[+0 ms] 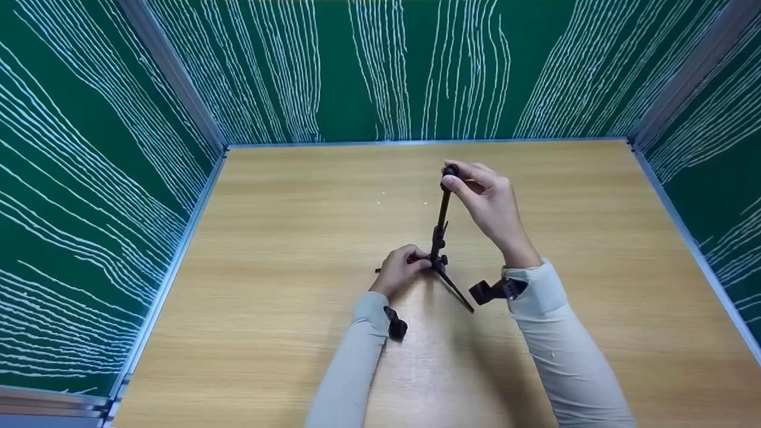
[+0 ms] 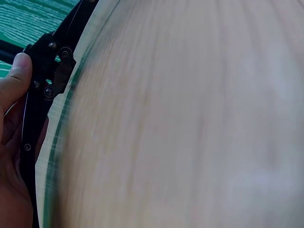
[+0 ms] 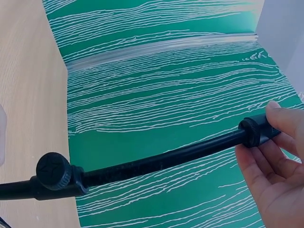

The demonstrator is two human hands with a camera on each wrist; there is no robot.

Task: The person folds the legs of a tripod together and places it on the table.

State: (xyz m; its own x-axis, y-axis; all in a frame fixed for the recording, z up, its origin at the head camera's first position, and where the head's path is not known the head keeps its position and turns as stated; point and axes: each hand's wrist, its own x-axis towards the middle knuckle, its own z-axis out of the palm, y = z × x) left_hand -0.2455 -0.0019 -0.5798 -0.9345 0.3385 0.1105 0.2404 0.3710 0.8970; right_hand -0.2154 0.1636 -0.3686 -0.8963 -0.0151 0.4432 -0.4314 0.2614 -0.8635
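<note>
Inspector: Begin at the left of the head view.
Clerk: A green panel (image 1: 89, 178) with white wavy lines stands at nine o'clock of the wooden table (image 1: 267, 267).
Inspector: And the left hand (image 1: 399, 270)?
Clerk: Closed narrowly on the black stand (image 1: 445, 208), at its base. One leg tip (image 1: 378, 270) shows at nine o'clock of the hand; the hub (image 1: 436, 260) sits at three, just beside the fingertips. In the left wrist view the thumb presses the dark metal, fingers behind it.
Inspector: The rest of the stand?
Clerk: From the hub, the pole rises toward twelve o'clock, leaning slightly to one. Another leg (image 1: 456, 289) runs toward five. Whether the feet touch the table I cannot tell.
Inspector: The right hand (image 1: 490, 202)?
Clerk: Thumb and fingers grip the pole's top end, which lies at ten o'clock of the hand. The right wrist view shows a ridged collar (image 3: 251, 132) beside the fingers; a larger knob (image 3: 53, 172) is well apart, further down the pole.
</note>
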